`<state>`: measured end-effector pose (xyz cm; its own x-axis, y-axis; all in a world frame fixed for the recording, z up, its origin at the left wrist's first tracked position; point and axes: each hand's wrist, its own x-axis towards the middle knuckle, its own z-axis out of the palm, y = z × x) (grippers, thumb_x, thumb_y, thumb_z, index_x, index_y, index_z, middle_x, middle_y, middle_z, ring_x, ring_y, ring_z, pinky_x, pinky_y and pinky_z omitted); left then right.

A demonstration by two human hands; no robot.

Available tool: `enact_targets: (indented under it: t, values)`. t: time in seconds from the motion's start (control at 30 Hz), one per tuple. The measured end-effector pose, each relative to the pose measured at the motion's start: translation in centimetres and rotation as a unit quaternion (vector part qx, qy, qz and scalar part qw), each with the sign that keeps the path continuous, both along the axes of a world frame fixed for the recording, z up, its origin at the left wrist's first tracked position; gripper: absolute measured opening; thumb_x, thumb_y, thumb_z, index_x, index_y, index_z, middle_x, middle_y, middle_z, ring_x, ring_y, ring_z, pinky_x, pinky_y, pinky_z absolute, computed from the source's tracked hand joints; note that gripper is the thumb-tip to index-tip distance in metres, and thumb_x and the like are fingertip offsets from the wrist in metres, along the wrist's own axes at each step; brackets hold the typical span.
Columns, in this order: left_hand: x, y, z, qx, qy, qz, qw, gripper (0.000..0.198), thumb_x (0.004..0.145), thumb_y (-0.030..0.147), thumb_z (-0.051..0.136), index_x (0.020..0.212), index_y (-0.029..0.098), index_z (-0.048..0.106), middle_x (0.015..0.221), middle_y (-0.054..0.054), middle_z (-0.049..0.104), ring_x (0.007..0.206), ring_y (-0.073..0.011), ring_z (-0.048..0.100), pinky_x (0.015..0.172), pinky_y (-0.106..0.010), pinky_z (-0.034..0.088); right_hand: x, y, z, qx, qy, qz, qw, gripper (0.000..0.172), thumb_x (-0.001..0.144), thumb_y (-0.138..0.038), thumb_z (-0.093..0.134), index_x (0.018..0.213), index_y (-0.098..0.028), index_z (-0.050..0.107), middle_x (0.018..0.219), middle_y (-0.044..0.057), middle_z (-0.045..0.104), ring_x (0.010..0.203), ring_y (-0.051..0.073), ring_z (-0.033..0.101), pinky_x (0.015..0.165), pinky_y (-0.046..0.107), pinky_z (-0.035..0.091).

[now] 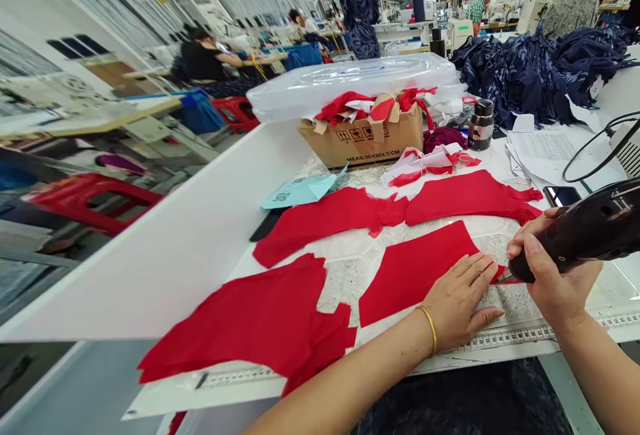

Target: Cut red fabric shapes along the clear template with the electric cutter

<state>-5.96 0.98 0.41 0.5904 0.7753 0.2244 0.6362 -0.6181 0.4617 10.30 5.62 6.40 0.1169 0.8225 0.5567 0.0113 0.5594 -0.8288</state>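
Note:
My left hand [463, 301], with a gold bangle on its wrist, lies flat on a red fabric piece [415, 278], pressing it onto the lace-patterned table surface [505, 305]. My right hand [555, 268] grips a dark handheld electric fabric cutter [583, 235], whose small blade [506, 276] touches the fabric's right corner. Another red piece [255, 328] lies at the front left. Two more red pieces [327, 225] [473, 198] lie beyond my hands, joined near the middle.
A cardboard box [363, 138] holding red scraps sits under a clear plastic case [350, 85]. Navy patterned cloth [520, 78] is heaped at the back right, beside printed papers [545, 148] and a phone [560, 195]. A tape measure [500, 340] runs along the table's front edge.

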Motion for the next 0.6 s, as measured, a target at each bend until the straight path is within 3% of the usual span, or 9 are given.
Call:
enact_targets:
  t: [0.23,0.6]
  values:
    - [-0.1,0.1,-0.1,-0.001,-0.013,0.003,1.0,0.067,0.107,0.057,0.042,0.157,0.012,0.036,0.158,-0.02,0.046,0.151,-0.0321,0.039,0.125,-0.053,0.034,-0.2,0.2,0.1,0.002,0.024,0.035,0.999,0.014,0.088,-0.025,0.07,0.086,-0.023,0.056,0.064,-0.004,0.063,0.052,0.014,0.061,0.053,0.029,0.051]
    - [0.4,0.1,-0.4,0.032,0.034,0.019,0.999,0.061,0.105,0.058,0.049,0.148,0.014,0.051,0.157,-0.02,0.048,0.151,-0.0327,0.04,0.124,-0.054,0.035,2.2,0.4,0.2,-0.01,0.004,-0.03,0.999,0.029,0.087,-0.036,0.074,0.106,-0.024,0.056,0.068,-0.004,0.064,0.056,0.016,0.062,0.057,0.033,0.053]
